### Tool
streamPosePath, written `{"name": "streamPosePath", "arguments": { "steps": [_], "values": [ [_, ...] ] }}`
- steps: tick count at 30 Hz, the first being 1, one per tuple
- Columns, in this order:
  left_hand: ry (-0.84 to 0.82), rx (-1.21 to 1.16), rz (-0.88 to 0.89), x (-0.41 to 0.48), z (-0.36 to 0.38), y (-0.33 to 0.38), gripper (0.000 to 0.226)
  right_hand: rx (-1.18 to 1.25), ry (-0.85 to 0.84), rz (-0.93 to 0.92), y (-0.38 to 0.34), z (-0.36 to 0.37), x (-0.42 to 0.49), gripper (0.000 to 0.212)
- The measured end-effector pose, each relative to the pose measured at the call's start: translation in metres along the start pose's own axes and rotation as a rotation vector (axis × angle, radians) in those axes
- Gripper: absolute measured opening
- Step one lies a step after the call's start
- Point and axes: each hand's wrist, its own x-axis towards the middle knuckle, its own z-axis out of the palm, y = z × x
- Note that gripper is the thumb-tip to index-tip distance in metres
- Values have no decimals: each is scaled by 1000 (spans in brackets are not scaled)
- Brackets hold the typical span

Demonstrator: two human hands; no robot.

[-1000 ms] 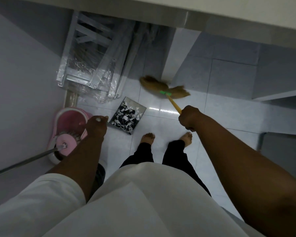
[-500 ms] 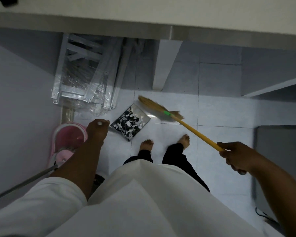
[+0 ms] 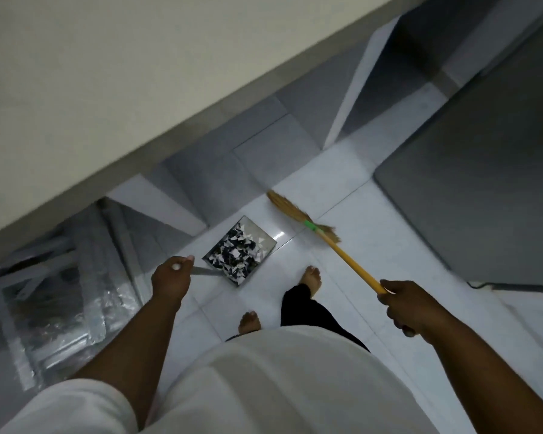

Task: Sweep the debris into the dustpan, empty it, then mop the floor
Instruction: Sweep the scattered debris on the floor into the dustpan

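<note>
A metal dustpan (image 3: 265,238) full of black and white paper scraps (image 3: 236,256) hangs just above the white tiled floor. My left hand (image 3: 171,278) is closed around its handle, at the pan's left. My right hand (image 3: 408,303) grips the yellow stick of a straw broom (image 3: 298,214). The broom's bristle head points up and left, to the right of the pan and apart from it. My bare feet stand just below the pan.
A long pale counter edge (image 3: 138,126) crosses the top left. Folded metal frames wrapped in plastic (image 3: 60,296) lean at the left. A dark grey appliance (image 3: 489,189) fills the right. White floor tiles (image 3: 342,195) lie between them.
The view has swung right and tilted. The pink mop bucket has dropped out of sight. My right hand has drawn the broom back from the pan, and one foot has stepped forward.
</note>
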Motion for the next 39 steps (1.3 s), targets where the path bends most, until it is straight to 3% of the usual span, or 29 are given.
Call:
{"name": "streamPosePath", "arguments": {
  "steps": [9,17,21,25,32,34,37,39],
  "values": [
    [-175,93,170,3,121,132,26,355,18,75,38,-86,20,39],
    [-323,209,303,-10,218,202,25,636,68,121,69,-131,26,35],
    [-392,281,334,-12,262,232,25,784,115,157,84,-129,19,48],
    [-490,314,345,-12,301,252,28,919,165,217,95,-117,6,48],
    [-645,488,429,-11,359,287,31,1157,261,352,101,-75,-26,11],
    [-679,552,477,-13,374,298,31,1215,321,400,99,-56,-32,14],
    [-709,618,529,-15,390,308,31,1215,456,478,99,-34,-28,40],
    [-721,645,551,-13,397,315,32,1174,519,515,104,-35,-12,40]
  ]
}}
